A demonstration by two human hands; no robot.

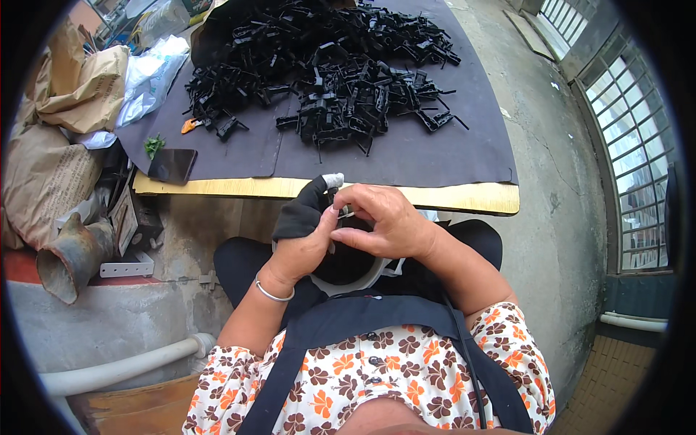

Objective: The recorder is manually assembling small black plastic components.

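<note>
My left hand (301,243) wears a black partial glove, with a white wrap on one fingertip. Its fingers are closed around a small dark piece, mostly hidden, above the front of my lap. Close against it, my bare right hand (391,221) is closed in a pinch. A thin silvery piece (347,214) shows between its fingers; its kind I cannot make out. Below both hands, a round pale-rimmed bucket (348,288) with a dark inside stands between my knees. Beyond my hands, a large heap of black plastic parts (355,94) with thin arms covers the far table.
The dark-covered table (435,163) has a yellowish front edge. On its left lie a phone (172,165), a green sprig (154,146) and an orange-handled item (191,125). Brown paper bags (54,156) and a rusty pipe fitting (76,257) stand at left. Barred windows line the right.
</note>
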